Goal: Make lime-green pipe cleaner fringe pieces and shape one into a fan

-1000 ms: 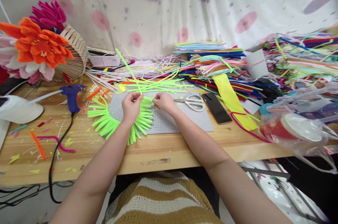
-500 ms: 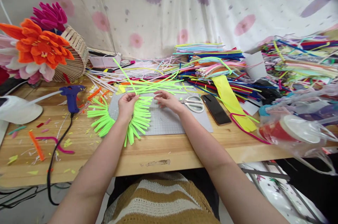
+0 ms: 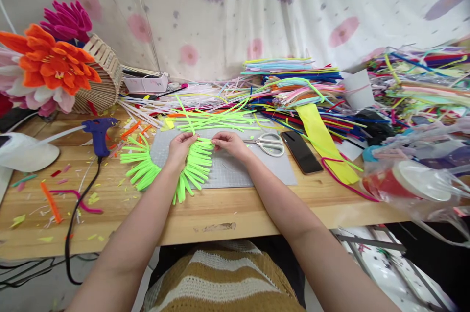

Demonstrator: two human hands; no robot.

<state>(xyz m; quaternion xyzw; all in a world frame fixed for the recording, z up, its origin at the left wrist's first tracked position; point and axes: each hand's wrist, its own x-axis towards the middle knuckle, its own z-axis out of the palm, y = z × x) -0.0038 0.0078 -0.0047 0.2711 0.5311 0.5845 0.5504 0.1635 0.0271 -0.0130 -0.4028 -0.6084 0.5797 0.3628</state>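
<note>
A neon-green fringe of looped pipe cleaners [image 3: 196, 162] curves in a U over the grey cutting mat [image 3: 235, 170] and the wood. My left hand [image 3: 180, 149] pinches its upper right end, where a single green strand sticks up past the fingers. At the tip of a green loop on the right side, my right hand [image 3: 230, 144] has thumb and fingers closed. Loose green pipe cleaners [image 3: 220, 120] lie behind both hands. White-handled scissors [image 3: 270, 144] rest on the mat to the right of my right hand.
A black phone [image 3: 301, 152] and a yellow strip [image 3: 325, 140] lie at the right. The blue glue gun [image 3: 99, 135], its cord and coloured scraps are at the left. Bundled pipe cleaners [image 3: 293, 91] line the back. A bagged red cup [image 3: 396, 182] stands far right.
My right hand has moved slightly down and closed its fingers at a green loop's tip. The upright green strand at my left hand leans further right.
</note>
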